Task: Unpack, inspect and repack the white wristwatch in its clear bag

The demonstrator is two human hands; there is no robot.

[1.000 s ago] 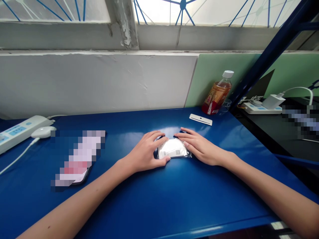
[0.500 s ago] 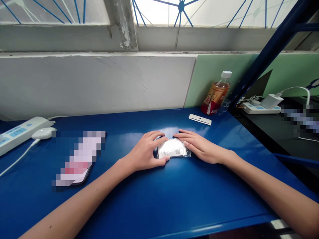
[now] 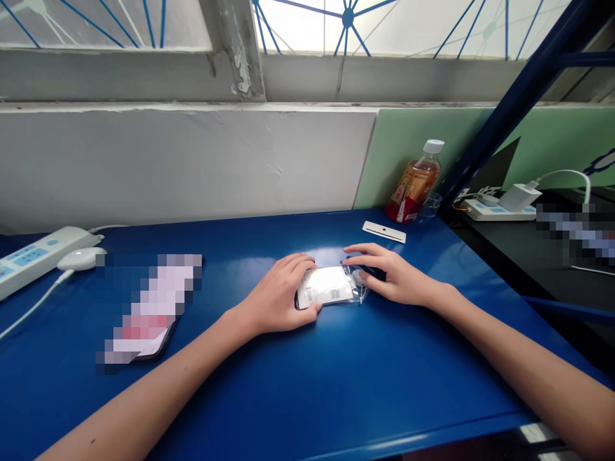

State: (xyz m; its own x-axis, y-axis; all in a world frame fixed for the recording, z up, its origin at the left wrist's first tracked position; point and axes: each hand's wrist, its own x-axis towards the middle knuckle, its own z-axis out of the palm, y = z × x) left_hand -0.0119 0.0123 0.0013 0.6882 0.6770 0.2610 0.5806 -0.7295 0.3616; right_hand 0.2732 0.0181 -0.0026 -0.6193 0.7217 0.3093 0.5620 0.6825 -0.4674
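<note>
On the table [image 3: 336,384], the left hand [image 3: 278,296] clasps the left end of the packet [image 3: 327,286], thumb on its near edge and fingers curled over the far one; it lies flat, long axis left to right, and the right hand [image 3: 391,280] touches its right end, fingers loosely spread, any pinch unclear.
</note>
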